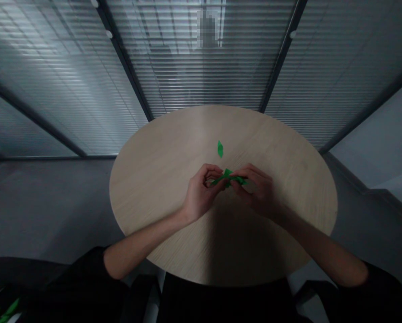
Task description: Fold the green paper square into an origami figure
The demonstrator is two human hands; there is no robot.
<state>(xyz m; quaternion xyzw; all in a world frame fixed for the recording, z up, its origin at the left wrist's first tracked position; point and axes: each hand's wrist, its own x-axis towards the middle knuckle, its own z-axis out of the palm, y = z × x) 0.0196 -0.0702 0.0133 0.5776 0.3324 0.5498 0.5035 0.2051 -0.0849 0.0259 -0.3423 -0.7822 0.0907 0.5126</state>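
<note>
A green folded piece (228, 178) with several pointed ends is held between both hands over the middle of the table. My left hand (203, 189) pinches its left side, thumb below and fingers curled above. On the right side, my right hand (257, 186) grips it between thumb and fingers. The fingertips cover parts of the piece. Just beyond the hands, a small separate green piece (220, 149), narrow and pointed, lies on the wooden tabletop, touched by neither hand.
The round wooden table (147, 166) fills the centre. Behind it stand glass panels with blinds (204, 85). At the bottom left are green leaves (10, 309) beside a dark chair. A pale wall rises at the right.
</note>
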